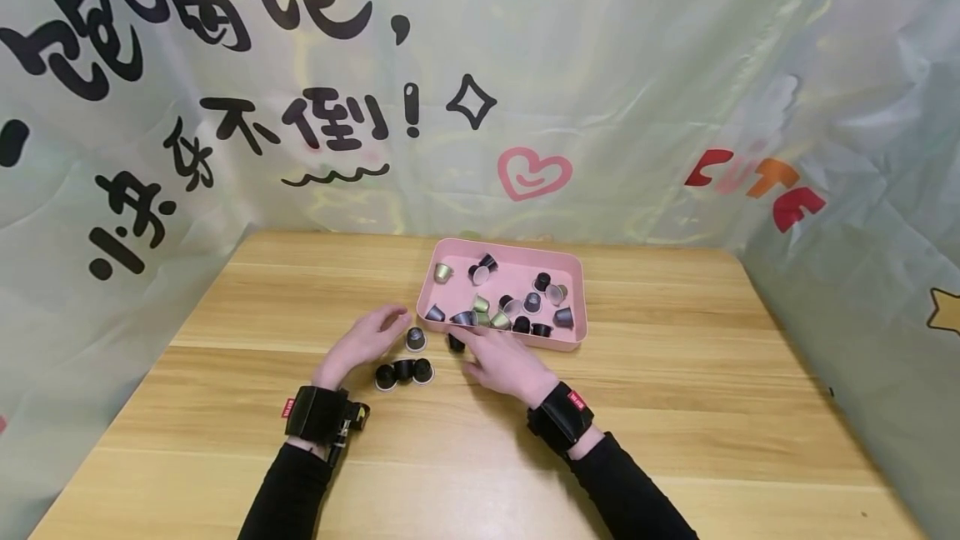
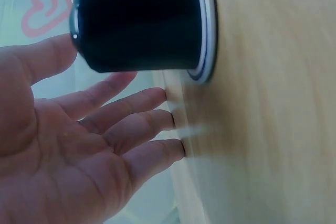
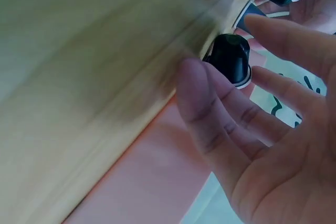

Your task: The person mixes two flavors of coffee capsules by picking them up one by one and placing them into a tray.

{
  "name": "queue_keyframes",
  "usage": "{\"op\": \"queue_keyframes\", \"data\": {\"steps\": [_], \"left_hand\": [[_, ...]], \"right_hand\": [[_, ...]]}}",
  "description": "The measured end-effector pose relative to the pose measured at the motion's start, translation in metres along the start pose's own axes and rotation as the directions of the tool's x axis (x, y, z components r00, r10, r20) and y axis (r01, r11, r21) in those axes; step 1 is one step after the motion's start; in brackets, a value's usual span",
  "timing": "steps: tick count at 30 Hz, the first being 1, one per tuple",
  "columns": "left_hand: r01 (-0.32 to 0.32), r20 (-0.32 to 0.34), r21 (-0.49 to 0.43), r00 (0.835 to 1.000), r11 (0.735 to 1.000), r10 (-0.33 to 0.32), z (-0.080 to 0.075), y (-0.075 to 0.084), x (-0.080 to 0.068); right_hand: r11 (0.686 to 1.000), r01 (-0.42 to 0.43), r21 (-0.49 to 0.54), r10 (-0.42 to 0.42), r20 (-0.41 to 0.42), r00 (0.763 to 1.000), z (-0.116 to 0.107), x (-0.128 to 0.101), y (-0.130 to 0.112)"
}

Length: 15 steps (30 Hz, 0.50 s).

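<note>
Reaching with my right hand (image 1: pixel 504 361), fingers spread and holding nothing — the dark capsule (image 1: pixel 455 343) sits on the tabletop (image 1: pixel 675 407) at my fingertips, just short of the pink tray (image 1: pixel 576 338). My left hand (image 1: pixel 367 340) is open too, beside another capsule (image 1: pixel 416 338).

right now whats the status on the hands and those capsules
Both hands open: left hand beside a loose capsule, right hand reaching a black capsule by the pink tray. Three capsules in a row between the wrists. Nothing in the way.
</note>
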<state>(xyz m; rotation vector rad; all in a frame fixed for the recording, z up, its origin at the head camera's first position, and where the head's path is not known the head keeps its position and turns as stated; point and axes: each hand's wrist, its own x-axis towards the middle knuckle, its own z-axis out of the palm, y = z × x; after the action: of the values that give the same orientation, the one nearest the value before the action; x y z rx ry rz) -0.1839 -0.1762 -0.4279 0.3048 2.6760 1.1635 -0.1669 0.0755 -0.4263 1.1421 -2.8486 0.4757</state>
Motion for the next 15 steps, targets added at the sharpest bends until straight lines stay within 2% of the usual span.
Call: {"op": "queue_keyframes", "data": {"steps": [10, 15], "left_hand": [[0.002, -0.002, 0.009, 1.0, 1.0, -0.002, 0.0008, -0.0013, 0.0007], [0.004, 0.014, 0.013, 1.0, 1.0, -0.004, 0.001, -0.002, 0.0009]], "right_hand": [[1.0, 0.009, -0.017, -0.01, -0.027, 1.0, 0.0032, 0.0035, -0.0014], [1.0, -0.021, -0.007, 0.021, 0.012, 1.0, 0.0025, 0.002, -0.0024]]}}
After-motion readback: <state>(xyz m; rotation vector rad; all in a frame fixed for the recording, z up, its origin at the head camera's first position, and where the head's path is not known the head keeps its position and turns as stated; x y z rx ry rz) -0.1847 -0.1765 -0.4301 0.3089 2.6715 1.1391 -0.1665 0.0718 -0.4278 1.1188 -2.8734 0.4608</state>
